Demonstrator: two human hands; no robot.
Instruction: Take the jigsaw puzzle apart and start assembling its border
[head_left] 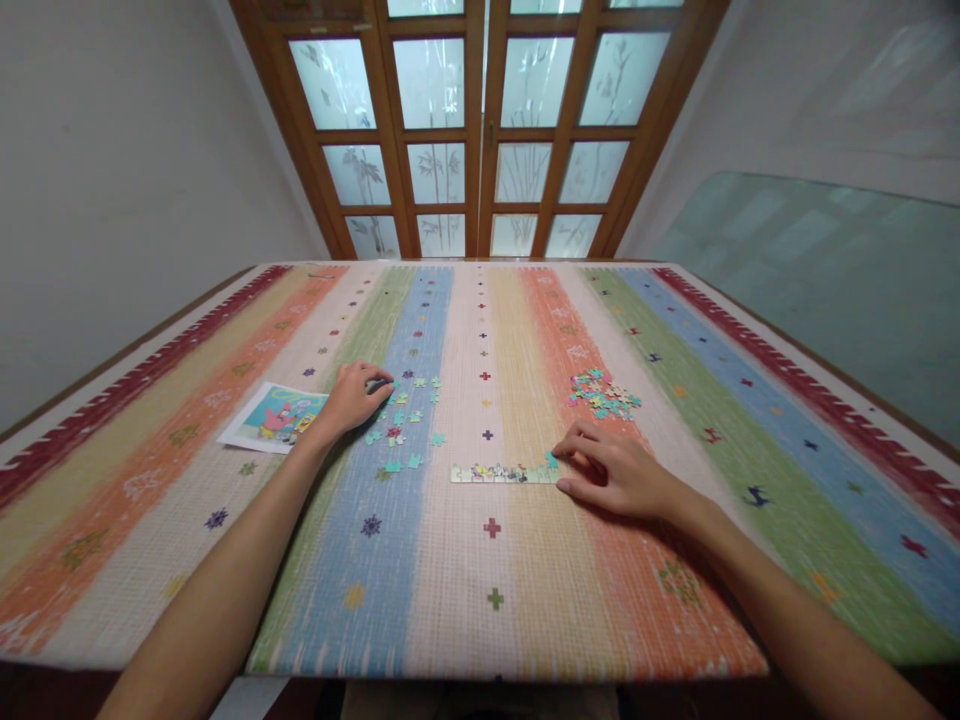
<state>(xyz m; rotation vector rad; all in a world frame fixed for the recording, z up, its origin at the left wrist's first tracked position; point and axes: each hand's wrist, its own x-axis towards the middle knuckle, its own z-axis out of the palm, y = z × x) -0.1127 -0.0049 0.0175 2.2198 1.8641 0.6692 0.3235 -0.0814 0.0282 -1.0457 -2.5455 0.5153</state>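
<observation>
My left hand is closed, thumb and forefinger tips meeting beside the loose teal and green jigsaw pieces on the blue stripe. Whatever is between those tips is too small to make out. My right hand is at the right end of an assembled puzzle strip. Its fingertips are on a teal jigsaw piece at the strip's upper right corner, and the thumb touches the lower edge. Partly behind my left wrist lies a printed reference picture with cartoon figures.
A heap of puzzle pieces lies beyond my right hand, on the orange stripe. The striped tablecloth covers the table. Wooden doors with glass panes stand past the far edge, and a pale glass panel leans at the right wall.
</observation>
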